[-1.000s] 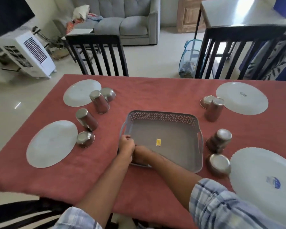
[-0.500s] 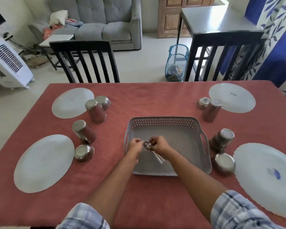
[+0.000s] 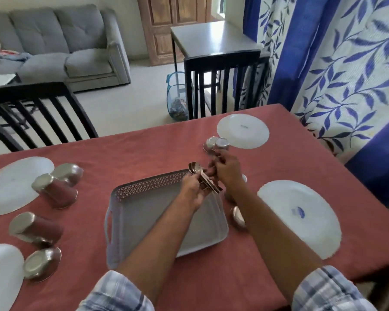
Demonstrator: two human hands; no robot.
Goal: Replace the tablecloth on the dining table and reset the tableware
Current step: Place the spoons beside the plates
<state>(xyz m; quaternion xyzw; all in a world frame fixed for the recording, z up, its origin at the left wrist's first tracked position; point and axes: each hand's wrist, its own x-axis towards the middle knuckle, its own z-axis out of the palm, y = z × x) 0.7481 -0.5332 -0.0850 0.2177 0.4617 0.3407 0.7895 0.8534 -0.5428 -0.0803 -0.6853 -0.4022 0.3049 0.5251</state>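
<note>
Spoons [image 3: 200, 176] bunched in left hand [image 3: 192, 190], right hand [image 3: 225, 168] pinching their handles, above grey tray [image 3: 130, 221]

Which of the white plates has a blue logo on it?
The big plate nearest on the right, beside the right forearm. It alone shows a clear blue mark; the other plates look plain or carry only faint grey print.

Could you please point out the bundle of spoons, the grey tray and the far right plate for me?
bundle of spoons [image 3: 197, 169]: head view, on the bowls of the spoons.
grey tray [image 3: 144, 186]: head view, on its perforated far rim.
far right plate [image 3: 243, 130]: head view, on the plate's middle.
</note>
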